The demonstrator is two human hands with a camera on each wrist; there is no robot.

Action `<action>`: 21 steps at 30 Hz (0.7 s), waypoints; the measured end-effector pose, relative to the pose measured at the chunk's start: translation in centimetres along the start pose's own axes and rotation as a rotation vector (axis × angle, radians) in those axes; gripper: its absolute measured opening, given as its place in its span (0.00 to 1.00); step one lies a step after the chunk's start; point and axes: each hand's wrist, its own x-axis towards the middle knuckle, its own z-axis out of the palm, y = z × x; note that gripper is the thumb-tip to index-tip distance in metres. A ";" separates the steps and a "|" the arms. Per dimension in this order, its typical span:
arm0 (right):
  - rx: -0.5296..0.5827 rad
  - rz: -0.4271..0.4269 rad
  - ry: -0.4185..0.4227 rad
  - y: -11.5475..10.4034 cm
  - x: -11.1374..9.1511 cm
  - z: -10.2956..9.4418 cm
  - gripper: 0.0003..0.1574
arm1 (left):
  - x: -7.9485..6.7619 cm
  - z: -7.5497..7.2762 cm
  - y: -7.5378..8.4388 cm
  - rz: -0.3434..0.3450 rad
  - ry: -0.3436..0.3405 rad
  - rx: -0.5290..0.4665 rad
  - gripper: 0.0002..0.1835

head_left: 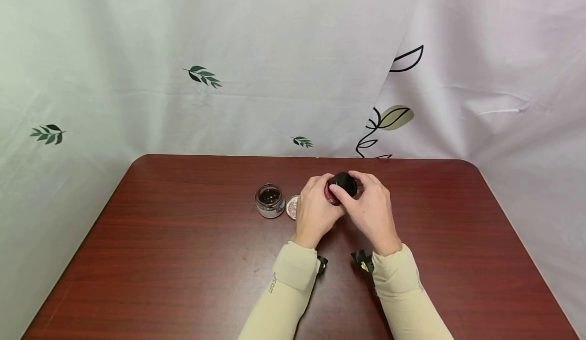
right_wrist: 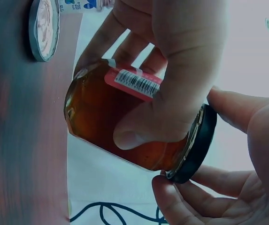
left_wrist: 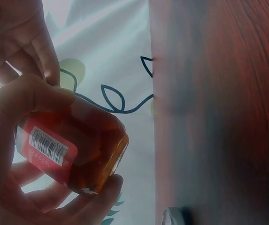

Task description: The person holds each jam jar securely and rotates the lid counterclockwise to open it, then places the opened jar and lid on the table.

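Observation:
A glass jar of amber-red contents [left_wrist: 94, 145] with a red barcode label is held tilted above the table. My left hand [head_left: 316, 207] grips its body, thumb on one side and fingers curled round the other. At the jar's mouth sits a black lid [right_wrist: 201, 145], and the fingers and thumb of my right hand [head_left: 373, 210] hold it by the rim. In the right wrist view the lid is on the jar, slanting up to the right. The head view shows only a little of the jar's red side between the hands.
Left of my hands stands an open glass jar [head_left: 270, 201] with dark contents and a pale label. Beside it lies a loose lid [head_left: 291, 207], inner side up, partly hidden by my left hand. A patterned cloth [head_left: 256, 111] hangs behind the brown table [head_left: 183, 258].

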 end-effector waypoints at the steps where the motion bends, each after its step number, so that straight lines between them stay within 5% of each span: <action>1: 0.002 0.002 0.005 0.0 0.0 0.1 0.33 | 0.0 0.0 0.0 0.001 0.001 0.002 0.28; 21: 0.010 0.000 0.035 -0.2 -0.1 0.0 0.33 | 0.0 -0.3 0.1 0.026 0.009 0.005 0.28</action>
